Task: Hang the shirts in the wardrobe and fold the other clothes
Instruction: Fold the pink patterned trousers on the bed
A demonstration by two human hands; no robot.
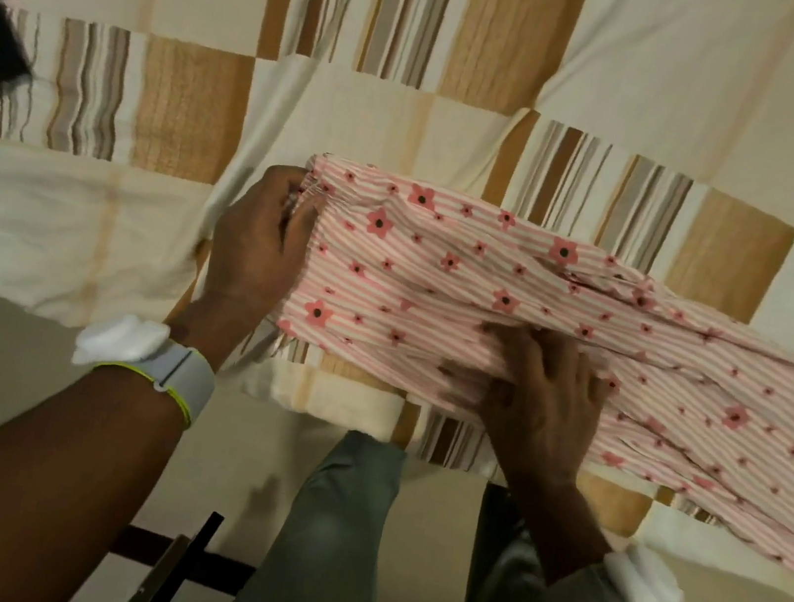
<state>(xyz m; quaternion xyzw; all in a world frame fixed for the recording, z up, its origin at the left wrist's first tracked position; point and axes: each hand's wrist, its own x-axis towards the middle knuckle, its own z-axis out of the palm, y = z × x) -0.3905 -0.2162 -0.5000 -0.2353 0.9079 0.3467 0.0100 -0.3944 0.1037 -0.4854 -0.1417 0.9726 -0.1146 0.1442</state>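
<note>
Covering nearly the whole view, a patchwork bedspread [180, 214] in cream, tan and stripes runs to the bed's near edge, with broad bare stretches at left and beyond the hands. Across its right side lies the pink striped, flower-printed garment [516, 288], trailing off the right border. The left hand [259, 237] pinches the gathered end (apparently a waistband); the right hand [542, 391] presses flat on the cloth, fingers spread. No writing is readable.
</note>
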